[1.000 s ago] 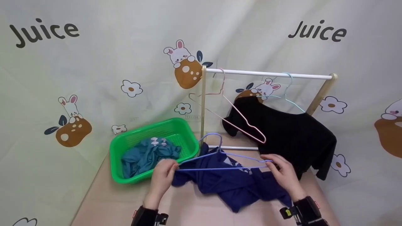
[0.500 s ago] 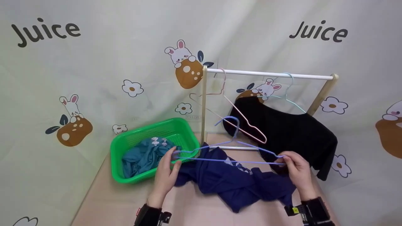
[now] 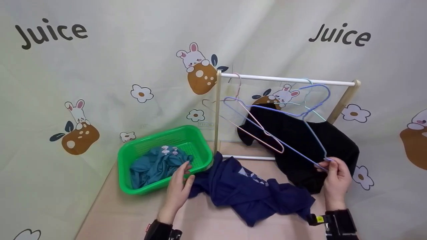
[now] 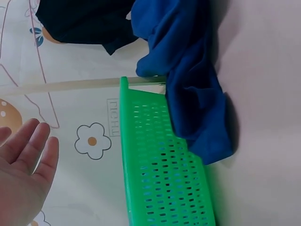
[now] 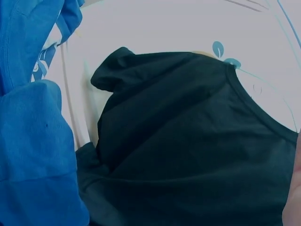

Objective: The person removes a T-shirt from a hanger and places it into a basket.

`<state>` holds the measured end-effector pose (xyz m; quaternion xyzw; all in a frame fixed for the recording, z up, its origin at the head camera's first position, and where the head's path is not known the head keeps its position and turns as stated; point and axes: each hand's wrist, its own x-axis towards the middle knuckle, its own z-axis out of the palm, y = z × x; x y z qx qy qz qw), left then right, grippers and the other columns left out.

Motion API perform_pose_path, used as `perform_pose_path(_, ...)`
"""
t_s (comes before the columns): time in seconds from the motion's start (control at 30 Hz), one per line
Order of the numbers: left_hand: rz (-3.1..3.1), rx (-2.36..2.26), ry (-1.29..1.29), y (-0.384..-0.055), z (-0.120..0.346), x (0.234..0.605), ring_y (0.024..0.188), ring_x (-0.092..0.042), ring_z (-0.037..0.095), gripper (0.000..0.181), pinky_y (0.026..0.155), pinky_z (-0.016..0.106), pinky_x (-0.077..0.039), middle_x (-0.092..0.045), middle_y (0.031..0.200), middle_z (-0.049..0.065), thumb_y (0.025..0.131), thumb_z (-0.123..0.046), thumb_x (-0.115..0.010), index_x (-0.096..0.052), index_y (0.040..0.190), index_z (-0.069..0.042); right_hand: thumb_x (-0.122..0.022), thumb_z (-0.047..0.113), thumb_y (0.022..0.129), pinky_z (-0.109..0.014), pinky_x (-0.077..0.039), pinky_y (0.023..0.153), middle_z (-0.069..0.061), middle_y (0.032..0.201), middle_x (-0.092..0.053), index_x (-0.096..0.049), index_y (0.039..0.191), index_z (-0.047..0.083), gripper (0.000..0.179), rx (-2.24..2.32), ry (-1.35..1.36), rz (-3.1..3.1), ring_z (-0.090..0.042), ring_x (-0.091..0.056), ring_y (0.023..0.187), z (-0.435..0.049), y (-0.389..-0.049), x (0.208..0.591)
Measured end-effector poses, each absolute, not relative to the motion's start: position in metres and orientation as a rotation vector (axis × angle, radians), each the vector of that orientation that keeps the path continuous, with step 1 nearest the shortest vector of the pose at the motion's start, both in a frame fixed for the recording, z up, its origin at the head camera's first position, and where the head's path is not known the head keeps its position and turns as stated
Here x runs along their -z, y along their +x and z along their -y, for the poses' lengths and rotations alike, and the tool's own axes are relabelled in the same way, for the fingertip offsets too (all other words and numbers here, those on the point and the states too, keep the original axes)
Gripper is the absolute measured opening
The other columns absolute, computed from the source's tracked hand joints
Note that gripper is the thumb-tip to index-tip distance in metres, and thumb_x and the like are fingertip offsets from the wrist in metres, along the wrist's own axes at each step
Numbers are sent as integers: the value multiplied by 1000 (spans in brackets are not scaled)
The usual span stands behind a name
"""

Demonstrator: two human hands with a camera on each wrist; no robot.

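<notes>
My right hand (image 3: 337, 181) pinches one end of a blue clothes hanger (image 3: 283, 145), which is raised and tilted in front of the rack, its hook up near the white bar. My left hand (image 3: 178, 190) holds nothing; its fingers are loosely extended near the front rim of the green basket (image 3: 123, 166), and they show at the lower left in the left wrist view. A crumpled navy shirt (image 3: 230, 190) lies on the table between the hands. Behind the hanger, a black shirt (image 3: 300, 143) hangs on a light-teal hanger (image 3: 315, 111).
The small rack (image 3: 287, 79) has a white top bar and wooden posts. A pink hanger (image 3: 255, 118) hangs bare at its left. Inside the basket lies a teal garment (image 3: 150, 166) with flower shapes. A printed curtain (image 3: 140, 60) rises behind the table (image 3: 206, 220).
The blue hanger has left my left hand and swung up and right in my right hand, toward the rack's bar. The left hand has stayed by the basket with its fingers loosened.
</notes>
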<state>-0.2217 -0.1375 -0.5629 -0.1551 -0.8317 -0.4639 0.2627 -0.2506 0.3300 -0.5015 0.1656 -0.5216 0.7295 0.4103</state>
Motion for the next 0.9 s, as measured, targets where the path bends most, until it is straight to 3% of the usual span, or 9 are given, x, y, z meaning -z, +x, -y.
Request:
perform_pose_path(0.2, 2307, 1276, -429, -219, 132, 575, 107, -60, 35, 47, 81, 51, -52, -60, 124, 17, 99, -9, -58, -44, 143, 0, -49, -4, 99, -23, -55, 59, -14, 73, -67, -55, 96, -25, 22, -1810, 347, 1258, -19, -69, 63, -336, -254, 505)
perform_pose_path(0.47, 2351, 1228, -435, -217, 124, 584, 106, -61, 29, 46, 85, 45, -52, -61, 123, 12, 101, -15, -58, -45, 143, -2, -49, -4, 99, -20, -54, 59, -11, 72, -67, -57, 97, -23, 21, -1751, 203, 1347, -15, -69, 62, -347, -258, 508)
perform_pose_path(0.73, 2395, 1187, -456, -217, 107, 596, 106, -62, 25, 47, 87, 45, -51, -63, 123, 10, 99, -16, -61, -48, 141, -1, -53, -2, 99, -18, -54, 59, -5, 72, -68, -57, 100, -24, 23, -1582, 66, 1592, -9, -68, 61, -331, -262, 473)
perform_pose_path(0.9, 2450, 1132, -487, -218, 93, 604, 116, -58, 28, 52, 93, 47, -48, -62, 128, 11, 97, -24, -65, -49, 141, -2, -54, -1, 99, -17, -54, 59, -3, 72, -68, -60, 100, -21, 21, -1465, 29, 1680, -5, -68, 62, -326, -278, 466)
